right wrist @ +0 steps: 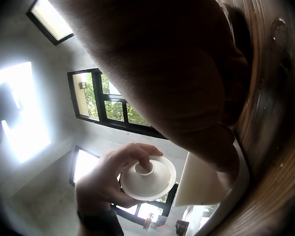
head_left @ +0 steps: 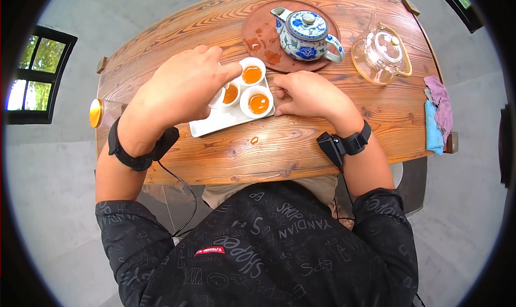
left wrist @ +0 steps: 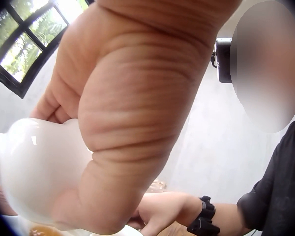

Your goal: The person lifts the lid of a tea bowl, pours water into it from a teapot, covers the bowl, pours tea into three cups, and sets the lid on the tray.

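Note:
A white gaiwan (right wrist: 162, 182) is gripped in my left hand (head_left: 180, 84), tipped sideways above the cups. One fingertip presses its lid knob in the right wrist view; from the head view my hand covers most of it. Below sits a white rectangular tray (head_left: 208, 125) bearing white cups of amber tea: a far cup (head_left: 262, 67), a near cup (head_left: 244, 106) and a left cup (head_left: 237, 97) partly covered by the gaiwan. At the tray's right end, my right hand (head_left: 307, 95) holds the edge with curled fingers, its thumb close beside a cup.
Behind the tray, a blue-and-white teapot (head_left: 306, 35) stands on a round brown tray (head_left: 255, 17) with wet patches. A glass teapot (head_left: 376, 57) is at the right, with folded cloths (head_left: 438, 113) beyond. A gold-lidded jar (head_left: 97, 113) stands left. Water drops (head_left: 254, 141) spot the wooden table.

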{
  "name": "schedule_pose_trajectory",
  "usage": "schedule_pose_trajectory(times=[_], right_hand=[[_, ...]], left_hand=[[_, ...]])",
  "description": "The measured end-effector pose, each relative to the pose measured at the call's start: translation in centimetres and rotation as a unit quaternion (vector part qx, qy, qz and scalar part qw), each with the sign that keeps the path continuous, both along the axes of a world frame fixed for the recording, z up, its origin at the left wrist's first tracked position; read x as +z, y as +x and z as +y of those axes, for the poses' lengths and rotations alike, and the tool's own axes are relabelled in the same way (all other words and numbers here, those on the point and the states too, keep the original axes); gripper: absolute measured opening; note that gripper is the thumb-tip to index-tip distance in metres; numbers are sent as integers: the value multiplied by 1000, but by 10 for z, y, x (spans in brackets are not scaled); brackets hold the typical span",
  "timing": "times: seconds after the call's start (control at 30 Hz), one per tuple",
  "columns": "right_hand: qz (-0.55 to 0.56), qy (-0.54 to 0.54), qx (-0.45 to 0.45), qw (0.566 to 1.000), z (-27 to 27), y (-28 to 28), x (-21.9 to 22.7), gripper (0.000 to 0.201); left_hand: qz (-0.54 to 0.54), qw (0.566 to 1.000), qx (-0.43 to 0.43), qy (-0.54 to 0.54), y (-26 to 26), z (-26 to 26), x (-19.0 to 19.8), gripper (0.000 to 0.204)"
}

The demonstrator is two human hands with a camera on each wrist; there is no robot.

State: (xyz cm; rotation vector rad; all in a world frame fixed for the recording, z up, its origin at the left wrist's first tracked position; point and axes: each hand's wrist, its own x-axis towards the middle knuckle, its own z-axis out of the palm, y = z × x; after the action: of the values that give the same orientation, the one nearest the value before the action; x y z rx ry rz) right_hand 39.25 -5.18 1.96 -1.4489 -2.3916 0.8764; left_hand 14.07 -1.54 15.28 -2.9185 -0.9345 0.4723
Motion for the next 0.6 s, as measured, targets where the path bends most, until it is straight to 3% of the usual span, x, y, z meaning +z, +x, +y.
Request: schedule_pose_trajectory(times=[0.6], right_hand=[[-11,-8,-3,1000,0,-1,0,38]], left_hand=[[4,1000,-6,7,2,1,2,69]])
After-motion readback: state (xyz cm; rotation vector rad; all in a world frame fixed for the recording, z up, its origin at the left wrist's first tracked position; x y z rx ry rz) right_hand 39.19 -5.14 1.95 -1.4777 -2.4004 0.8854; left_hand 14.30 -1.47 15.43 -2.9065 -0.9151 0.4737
